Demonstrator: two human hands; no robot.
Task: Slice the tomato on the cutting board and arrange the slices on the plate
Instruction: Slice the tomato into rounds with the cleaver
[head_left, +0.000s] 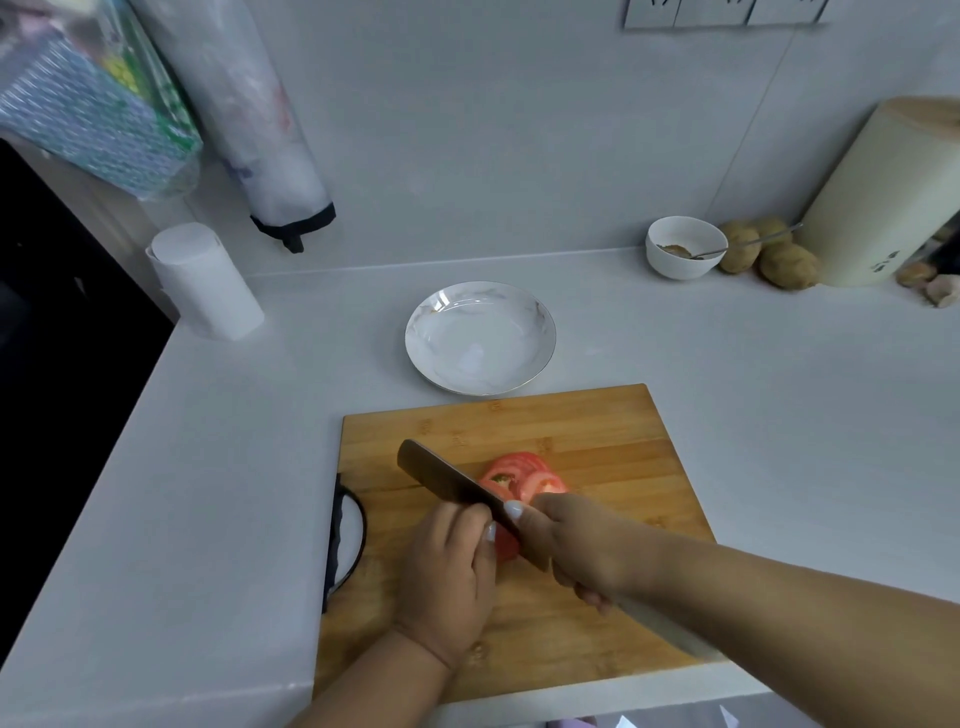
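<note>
Half-sliced tomato on the board, plate bare.
Red tomato slices (524, 473) lie fanned on the wooden cutting board (597, 426); the uncut piece (506, 543) sits beside them. The white plate (480, 338) rests just beyond the board.

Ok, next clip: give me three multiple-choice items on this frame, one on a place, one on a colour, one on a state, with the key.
1. Where is the plate relative to the board?
A. on the counter beyond the board's far edge
B. on the board
C. left of the board's handle

2. What colour is the small bowl by the potatoes?
A. blue
B. white
C. black

3. What state is the plate in?
A. full of slices
B. upside down
C. no slices on it yet

Key: 1 A, it sits on the counter past the board's far edge. 2 B, its wall is plainly white. 3 C, the slices lie on the board, while the right hand holds the knife and the left hand steadies the tomato.
</note>
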